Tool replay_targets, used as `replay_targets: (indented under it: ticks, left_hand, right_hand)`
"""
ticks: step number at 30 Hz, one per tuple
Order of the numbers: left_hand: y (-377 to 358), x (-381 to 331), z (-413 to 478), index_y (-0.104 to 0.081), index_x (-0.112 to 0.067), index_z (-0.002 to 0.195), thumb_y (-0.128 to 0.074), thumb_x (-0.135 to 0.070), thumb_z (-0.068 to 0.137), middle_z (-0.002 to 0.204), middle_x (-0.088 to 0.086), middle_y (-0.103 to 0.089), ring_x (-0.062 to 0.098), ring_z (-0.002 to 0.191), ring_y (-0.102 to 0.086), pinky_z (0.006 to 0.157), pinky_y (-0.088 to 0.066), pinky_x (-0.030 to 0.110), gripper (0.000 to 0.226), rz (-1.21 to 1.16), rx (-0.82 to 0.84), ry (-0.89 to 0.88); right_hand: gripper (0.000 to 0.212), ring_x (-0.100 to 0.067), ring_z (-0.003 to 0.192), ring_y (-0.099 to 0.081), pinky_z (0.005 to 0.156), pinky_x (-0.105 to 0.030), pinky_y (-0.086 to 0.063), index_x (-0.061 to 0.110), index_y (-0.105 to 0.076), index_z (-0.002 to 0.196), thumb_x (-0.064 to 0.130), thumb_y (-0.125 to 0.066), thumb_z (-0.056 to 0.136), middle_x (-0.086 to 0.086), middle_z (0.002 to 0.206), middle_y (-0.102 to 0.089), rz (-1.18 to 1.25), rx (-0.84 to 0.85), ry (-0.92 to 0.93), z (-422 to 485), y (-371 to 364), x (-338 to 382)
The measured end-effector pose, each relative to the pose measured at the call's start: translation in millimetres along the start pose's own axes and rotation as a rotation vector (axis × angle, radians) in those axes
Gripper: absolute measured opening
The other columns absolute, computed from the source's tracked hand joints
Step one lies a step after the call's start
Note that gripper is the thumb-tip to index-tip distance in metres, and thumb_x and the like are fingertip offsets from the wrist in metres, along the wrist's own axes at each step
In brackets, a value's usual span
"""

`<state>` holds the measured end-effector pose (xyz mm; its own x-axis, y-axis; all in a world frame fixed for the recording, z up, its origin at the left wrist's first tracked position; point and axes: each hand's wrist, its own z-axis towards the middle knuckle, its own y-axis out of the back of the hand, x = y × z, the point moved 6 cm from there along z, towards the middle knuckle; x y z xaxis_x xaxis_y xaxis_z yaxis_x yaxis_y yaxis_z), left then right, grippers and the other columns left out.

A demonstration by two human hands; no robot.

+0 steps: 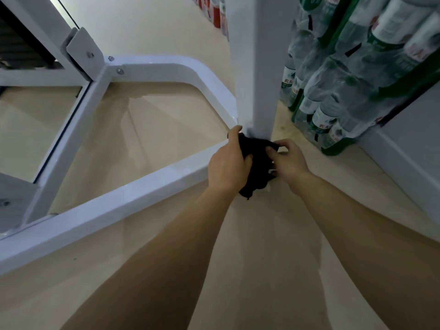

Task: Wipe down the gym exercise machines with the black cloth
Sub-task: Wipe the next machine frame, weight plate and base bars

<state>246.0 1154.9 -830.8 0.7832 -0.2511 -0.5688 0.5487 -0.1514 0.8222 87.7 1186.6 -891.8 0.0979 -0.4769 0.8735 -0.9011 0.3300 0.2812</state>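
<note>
Gripping the black cloth (256, 160), both hands (left hand (227, 166), right hand (289, 160)) crowd the white post (259, 67)

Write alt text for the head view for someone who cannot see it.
A left hand and a right hand hold a bunched black cloth at the foot of a white upright post, where the machine's floor frame joins it. Packs of bottled water stand to the right.
</note>
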Motion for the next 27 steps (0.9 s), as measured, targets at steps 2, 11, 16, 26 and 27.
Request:
replay_targets:
  ticks: [2, 11, 16, 26, 27]
  left_hand:
    - [5.8, -2.8, -19.0, -0.030, -0.030, 0.151, -0.055, -0.018, 0.093, 0.089, -0.004, -0.062, 0.021, 0.076, -0.060, 0.063, -0.048, 0.036, 0.065, -0.009, 0.032, -0.004]
    - [46.0, -10.0, -141.0, -0.062, -0.022, 0.109, -0.056, -0.029, 0.095, 0.085, -0.005, -0.062, 0.017, 0.076, -0.061, 0.060, -0.046, 0.031, 0.017, -0.032, 0.236, 0.251]
    - [98.3, -41.1, -206.0, -0.064, -0.025, 0.119, -0.054, -0.025, 0.098, 0.098, -0.004, -0.064, 0.015, 0.083, -0.057, 0.068, -0.041, 0.028, 0.023, 0.002, 0.318, 0.197]
    - [248.4, -108.5, -294.3, -0.070, -0.025, 0.104, -0.062, -0.037, 0.095, 0.108, -0.003, -0.048, 0.018, 0.105, -0.046, 0.069, -0.042, 0.030, 0.017, 0.176, 0.172, 0.015]
    - [262.9, -115.5, -303.0, -0.071, -0.025, 0.103, -0.063, -0.037, 0.094, 0.108, -0.003, -0.047, 0.018, 0.105, -0.046, 0.068, -0.042, 0.030, 0.018, 0.191, 0.161, -0.004]
  right_hand:
    - [0.007, -0.033, 0.080, -0.071, 0.077, -0.047, -0.059, 0.025, -0.060, 0.092, 0.024, -0.066, 0.093, -0.015, 0.092, -0.071, -0.076, 0.020, 0.016, -12.1, 4.6, -2.4]
    - [0.009, -0.023, 0.082, -0.068, 0.071, -0.028, -0.049, 0.021, -0.066, 0.093, 0.023, -0.073, 0.088, -0.004, 0.085, -0.068, -0.229, 0.087, -0.063, -156.3, 32.6, -17.0]
    - [0.008, -0.015, 0.085, -0.060, 0.072, -0.025, -0.042, 0.020, -0.065, 0.091, 0.023, -0.072, 0.089, 0.004, 0.101, -0.060, -0.291, 0.004, -0.061, -257.2, 60.3, 13.3]
    - [0.019, 0.008, 0.109, -0.050, 0.090, -0.015, -0.034, 0.016, -0.058, 0.063, 0.017, -0.072, 0.076, 0.018, 0.124, -0.062, -0.359, 0.062, 0.128, -430.7, 82.5, 139.3]
    - [0.021, 0.012, 0.100, -0.054, 0.084, -0.011, -0.038, 0.014, -0.056, 0.062, 0.016, -0.071, 0.076, 0.018, 0.114, -0.067, -0.338, 0.075, 0.116, -448.9, 82.7, 151.1]
